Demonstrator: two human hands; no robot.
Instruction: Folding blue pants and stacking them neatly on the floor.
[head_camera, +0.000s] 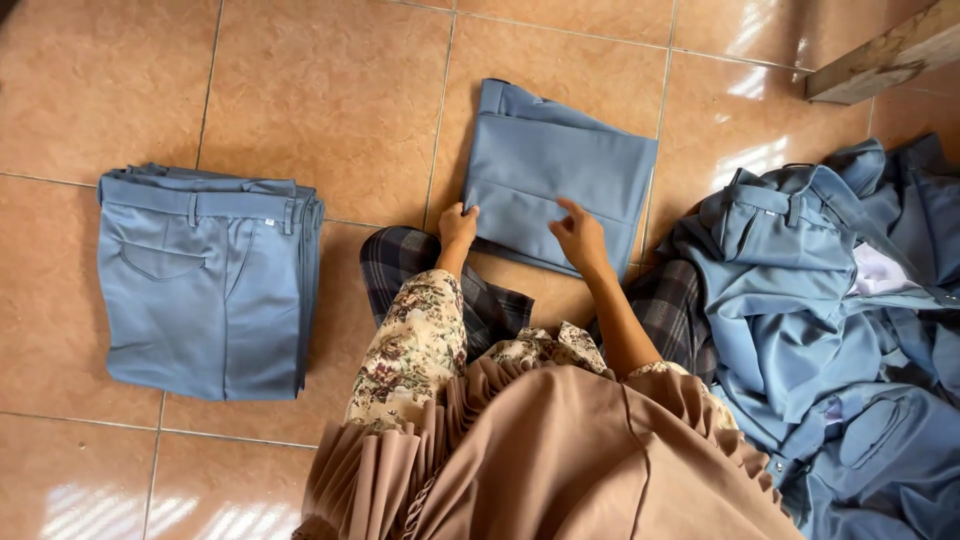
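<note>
A folded pair of blue-grey trousers (560, 165) lies on the tiled floor right in front of me. My left hand (457, 227) grips its near left corner. My right hand (580, 235) presses flat on its near edge, fingers spread. My left arm wears a floral sleeve and my right forearm is bare. A brown pleated cloth and dark plaid fabric cover my lap below the hands.
A neat stack of folded blue-grey trousers (205, 285) sits to the left. A loose heap of unfolded blue-grey garments (840, 330) lies at the right. A wooden plank (880, 60) crosses the top right corner. Orange-brown floor tiles (320, 90) surround everything.
</note>
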